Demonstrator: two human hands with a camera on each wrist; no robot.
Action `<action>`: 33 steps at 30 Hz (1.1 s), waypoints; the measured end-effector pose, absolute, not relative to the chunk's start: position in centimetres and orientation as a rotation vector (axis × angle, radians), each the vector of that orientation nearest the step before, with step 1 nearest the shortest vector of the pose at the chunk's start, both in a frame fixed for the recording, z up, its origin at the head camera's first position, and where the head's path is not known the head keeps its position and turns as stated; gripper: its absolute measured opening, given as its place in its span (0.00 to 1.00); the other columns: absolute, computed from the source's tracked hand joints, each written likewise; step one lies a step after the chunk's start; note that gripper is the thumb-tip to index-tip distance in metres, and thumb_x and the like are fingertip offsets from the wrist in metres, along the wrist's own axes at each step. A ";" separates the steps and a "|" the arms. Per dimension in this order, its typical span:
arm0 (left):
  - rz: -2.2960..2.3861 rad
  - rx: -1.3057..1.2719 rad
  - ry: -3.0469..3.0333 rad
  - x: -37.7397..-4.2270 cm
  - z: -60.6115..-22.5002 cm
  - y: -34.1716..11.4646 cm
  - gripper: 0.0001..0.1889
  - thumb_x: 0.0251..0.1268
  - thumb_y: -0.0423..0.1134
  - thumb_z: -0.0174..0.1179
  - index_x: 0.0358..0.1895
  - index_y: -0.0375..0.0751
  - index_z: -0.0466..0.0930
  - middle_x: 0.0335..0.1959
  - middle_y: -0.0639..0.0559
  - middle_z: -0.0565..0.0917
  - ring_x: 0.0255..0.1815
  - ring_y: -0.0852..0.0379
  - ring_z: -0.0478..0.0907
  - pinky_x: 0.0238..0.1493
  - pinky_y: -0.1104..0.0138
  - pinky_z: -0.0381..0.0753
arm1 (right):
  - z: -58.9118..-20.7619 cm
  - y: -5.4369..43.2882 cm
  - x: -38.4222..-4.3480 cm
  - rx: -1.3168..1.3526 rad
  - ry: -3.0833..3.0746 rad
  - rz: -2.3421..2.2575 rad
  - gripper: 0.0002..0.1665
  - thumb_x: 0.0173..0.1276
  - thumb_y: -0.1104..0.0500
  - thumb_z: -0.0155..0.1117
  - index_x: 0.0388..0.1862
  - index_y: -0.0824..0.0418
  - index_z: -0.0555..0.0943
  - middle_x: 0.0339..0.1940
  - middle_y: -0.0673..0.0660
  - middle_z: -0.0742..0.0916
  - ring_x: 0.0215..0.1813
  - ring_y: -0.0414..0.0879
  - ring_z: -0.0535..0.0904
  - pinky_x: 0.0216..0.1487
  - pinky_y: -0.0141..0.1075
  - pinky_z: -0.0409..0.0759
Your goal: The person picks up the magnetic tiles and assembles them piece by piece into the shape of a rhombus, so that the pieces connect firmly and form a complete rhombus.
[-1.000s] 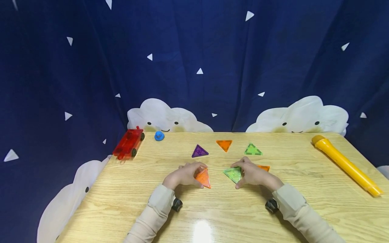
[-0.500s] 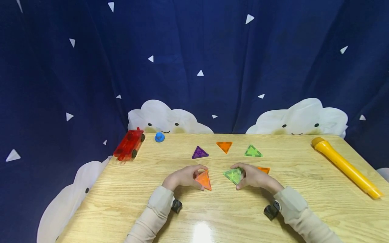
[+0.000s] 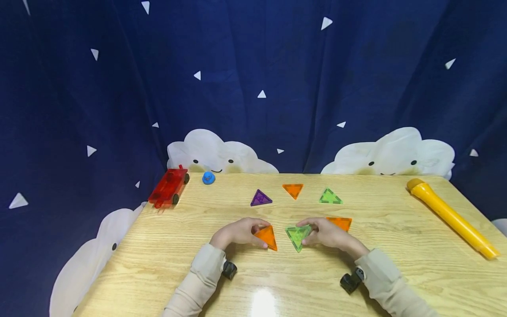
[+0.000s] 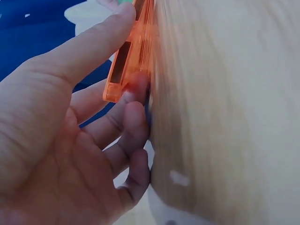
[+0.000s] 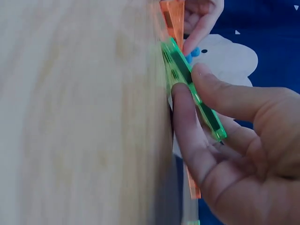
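Observation:
My left hand (image 3: 239,232) grips an orange triangular magnetic tile (image 3: 268,237) by its left side, thumb at the near edge and fingers at the far edge. In the left wrist view that orange tile (image 4: 124,63) is tilted, its lower edge close to the wood. Just across a small gap, my right hand (image 3: 328,232) pinches a green triangular magnetic tile (image 3: 297,237), one corner pointing toward me. The right wrist view shows this green tile (image 5: 194,89) tilted between thumb and fingers. Behind the right hand lies another orange tile (image 3: 341,223), partly covered.
Farther back on the wooden table (image 3: 158,264) lie a purple triangle (image 3: 260,198), an orange triangle (image 3: 293,190) and a green triangle (image 3: 330,197). A red toy car (image 3: 169,187) and a blue duck (image 3: 208,178) stand back left. A yellow toy microphone (image 3: 451,218) lies at right.
My right hand has moved left and slightly nearer to me, turning the green tile and bringing it closer to the orange one. The left hand has shifted slightly nearer; more of the rear orange tile shows.

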State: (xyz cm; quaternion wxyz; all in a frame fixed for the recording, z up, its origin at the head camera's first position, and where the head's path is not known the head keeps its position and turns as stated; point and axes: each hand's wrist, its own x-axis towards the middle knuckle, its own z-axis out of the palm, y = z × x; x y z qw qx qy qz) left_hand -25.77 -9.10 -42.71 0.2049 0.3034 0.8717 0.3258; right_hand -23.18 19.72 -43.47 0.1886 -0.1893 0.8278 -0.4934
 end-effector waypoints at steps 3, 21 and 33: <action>0.914 0.854 2.422 -25.9 -42.8 -9.0 0.32 0.52 0.43 0.71 0.62 0.42 0.74 0.37 0.54 0.76 0.38 0.59 0.70 0.41 0.68 0.69 | -43.5 19.2 -23.1 -0.487 2.312 -1.413 0.30 0.58 0.64 0.70 0.58 0.72 0.74 0.25 0.57 0.78 0.29 0.44 0.79 0.33 0.34 0.81; 0.904 0.844 2.401 -25.8 -43.0 -8.3 0.32 0.53 0.44 0.70 0.63 0.46 0.74 0.26 0.57 0.70 0.29 0.62 0.65 0.31 0.72 0.64 | -43.5 18.0 -22.9 -0.469 2.463 -1.270 0.27 0.55 0.56 0.74 0.52 0.65 0.79 0.21 0.52 0.76 0.21 0.42 0.69 0.22 0.30 0.67; 0.855 0.844 2.416 -25.7 -42.5 -8.2 0.32 0.53 0.46 0.71 0.63 0.47 0.74 0.27 0.55 0.71 0.29 0.61 0.65 0.30 0.71 0.63 | -43.5 17.4 -23.0 -0.478 2.435 -1.300 0.25 0.55 0.58 0.74 0.49 0.67 0.78 0.20 0.53 0.75 0.21 0.42 0.70 0.22 0.31 0.70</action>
